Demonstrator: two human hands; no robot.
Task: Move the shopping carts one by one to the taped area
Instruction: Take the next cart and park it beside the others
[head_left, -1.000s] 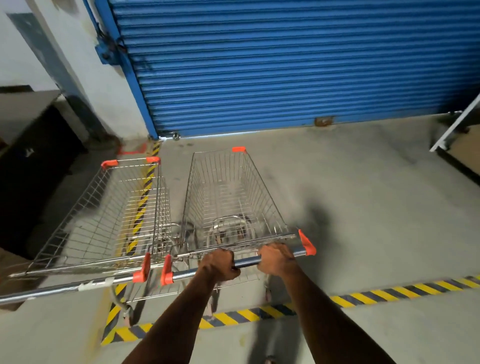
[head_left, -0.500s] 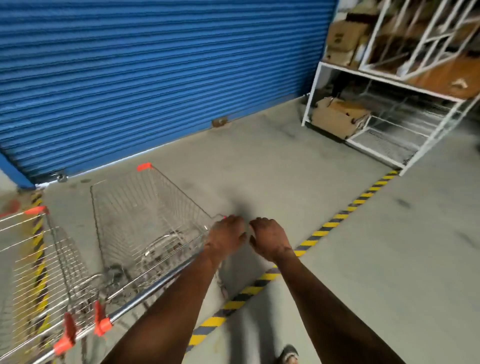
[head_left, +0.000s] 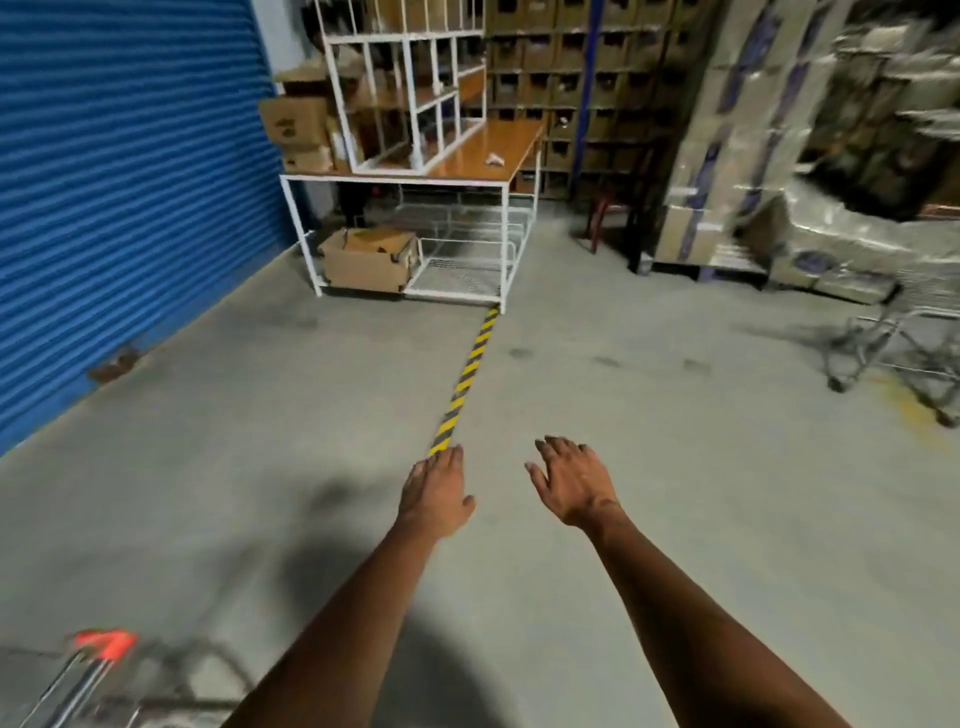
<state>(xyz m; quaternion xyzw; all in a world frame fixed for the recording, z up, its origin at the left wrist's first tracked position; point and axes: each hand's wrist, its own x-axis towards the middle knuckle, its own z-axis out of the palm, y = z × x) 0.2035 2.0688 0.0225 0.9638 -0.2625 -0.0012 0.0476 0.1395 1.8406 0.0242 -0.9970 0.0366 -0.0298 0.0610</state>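
A grey concrete floor (head_left: 649, 467) fills most of the view. A blue roller shutter (head_left: 119, 182) runs along the left side. At the far right stand wrapped stacks of boxes (head_left: 779, 145), blurred. Straight ahead, against the shutter's end, is a white-framed table (head_left: 415, 179) with a white rack (head_left: 410, 88) on its wooden top and a cardboard box (head_left: 369, 257) on its lower shelf.

A cart (head_left: 904, 343) stands at the right edge, well apart from both hands and blurred. Another cart's handle (head_left: 98, 649), with an orange end, shows at the bottom left corner, blurred too. A yellow-and-black tape line (head_left: 467, 374) runs over the floor from the table's leg toward the hands.

The left hand (head_left: 434, 496) and right hand (head_left: 574, 480) reach forward, palms down, fingers spread and loose, holding nothing.
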